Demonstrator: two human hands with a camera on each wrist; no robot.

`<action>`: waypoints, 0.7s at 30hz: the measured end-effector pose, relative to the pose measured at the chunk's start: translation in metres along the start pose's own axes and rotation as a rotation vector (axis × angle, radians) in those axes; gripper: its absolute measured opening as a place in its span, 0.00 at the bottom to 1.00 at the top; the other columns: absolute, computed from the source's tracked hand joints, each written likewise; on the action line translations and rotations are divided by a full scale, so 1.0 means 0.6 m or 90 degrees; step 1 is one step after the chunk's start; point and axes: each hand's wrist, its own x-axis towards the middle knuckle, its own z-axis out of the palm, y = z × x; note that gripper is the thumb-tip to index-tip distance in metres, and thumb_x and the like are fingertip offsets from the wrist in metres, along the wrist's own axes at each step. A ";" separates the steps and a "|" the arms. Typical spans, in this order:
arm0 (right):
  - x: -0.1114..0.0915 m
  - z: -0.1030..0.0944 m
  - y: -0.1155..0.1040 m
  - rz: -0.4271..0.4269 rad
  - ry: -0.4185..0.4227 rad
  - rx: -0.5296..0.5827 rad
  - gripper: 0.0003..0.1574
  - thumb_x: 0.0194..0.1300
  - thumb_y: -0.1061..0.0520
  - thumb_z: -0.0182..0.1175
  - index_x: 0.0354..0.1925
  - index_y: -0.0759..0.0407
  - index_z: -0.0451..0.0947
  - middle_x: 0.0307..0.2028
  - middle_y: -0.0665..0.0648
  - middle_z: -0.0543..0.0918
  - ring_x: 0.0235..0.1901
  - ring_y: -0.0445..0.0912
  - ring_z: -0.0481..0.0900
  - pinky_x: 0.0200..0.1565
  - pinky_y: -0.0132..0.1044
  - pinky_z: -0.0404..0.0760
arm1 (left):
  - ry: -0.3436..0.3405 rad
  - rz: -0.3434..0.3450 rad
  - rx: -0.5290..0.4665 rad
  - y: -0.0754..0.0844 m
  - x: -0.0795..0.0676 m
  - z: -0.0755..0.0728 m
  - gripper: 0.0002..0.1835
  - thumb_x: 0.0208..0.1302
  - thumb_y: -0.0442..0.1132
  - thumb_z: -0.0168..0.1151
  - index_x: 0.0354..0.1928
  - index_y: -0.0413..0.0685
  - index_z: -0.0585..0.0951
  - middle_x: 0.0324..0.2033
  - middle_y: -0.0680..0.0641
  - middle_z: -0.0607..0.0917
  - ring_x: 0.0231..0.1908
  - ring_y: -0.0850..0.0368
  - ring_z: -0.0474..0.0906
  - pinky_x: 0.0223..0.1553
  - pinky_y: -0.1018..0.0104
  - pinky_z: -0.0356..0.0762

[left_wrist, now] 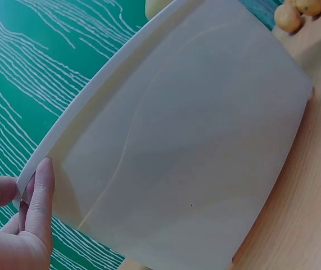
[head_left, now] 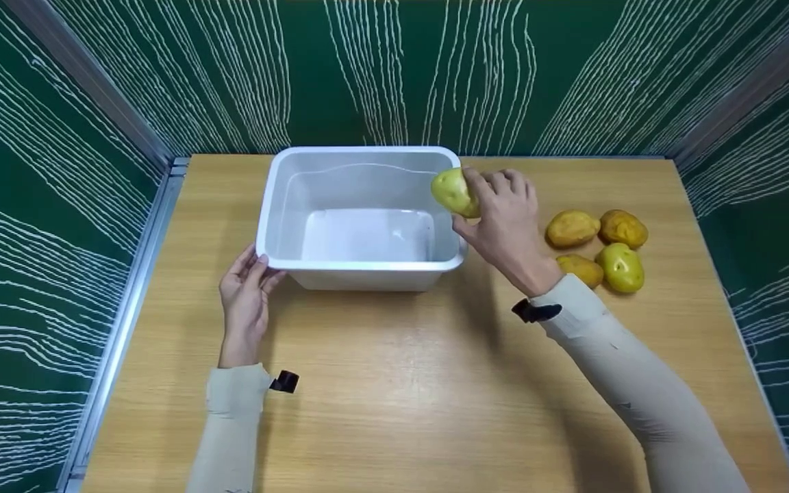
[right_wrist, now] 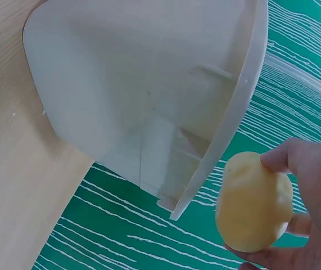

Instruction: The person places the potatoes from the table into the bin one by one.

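Note:
A white plastic tub (head_left: 360,264) stands at the back of the table, its inside bare in the head view. My left hand (head_left: 245,294) pinches the tub's rim at the near left corner, as the left wrist view (left_wrist: 22,225) also shows. Over the tub's right rim, my right hand (head_left: 507,222) holds a yellow-green potato (head_left: 451,192) between thumb and fingers. In the right wrist view the potato (right_wrist: 250,202) is just outside the rim, apart from it. To the right of this hand lie several potatoes, among them a brownish one (head_left: 571,229) and a greener one (head_left: 620,268).
The wooden table (head_left: 381,397) is enclosed by green panels (head_left: 415,75) with white wavy lines behind and on both sides. A metal rail (head_left: 127,308) runs along the left edge. One brownish potato (head_left: 581,271) is partly covered by my right wrist.

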 end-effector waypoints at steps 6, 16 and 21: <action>0.008 -0.001 -0.007 -0.021 -0.032 0.001 0.42 0.65 0.49 0.73 0.72 0.58 0.74 0.61 0.68 0.81 0.64 0.66 0.70 0.73 0.67 0.69 | 0.003 -0.003 -0.005 0.001 -0.001 0.001 0.26 0.79 0.26 0.53 0.76 0.32 0.66 0.61 0.39 0.75 0.47 0.51 0.86 0.52 0.68 0.92; 0.021 0.000 -0.013 -0.061 -0.080 -0.046 0.40 0.67 0.47 0.70 0.72 0.60 0.74 0.59 0.69 0.81 0.62 0.65 0.71 0.69 0.65 0.72 | -0.009 0.008 -0.014 -0.001 -0.002 0.000 0.26 0.80 0.26 0.52 0.76 0.31 0.65 0.60 0.39 0.75 0.47 0.51 0.86 0.51 0.68 0.92; 0.027 -0.004 -0.020 -0.080 -0.109 -0.062 0.40 0.68 0.45 0.70 0.72 0.59 0.74 0.58 0.69 0.82 0.60 0.64 0.72 0.70 0.67 0.74 | -0.013 0.016 -0.023 -0.003 -0.002 0.000 0.26 0.79 0.25 0.52 0.75 0.30 0.65 0.59 0.39 0.75 0.45 0.52 0.86 0.50 0.68 0.93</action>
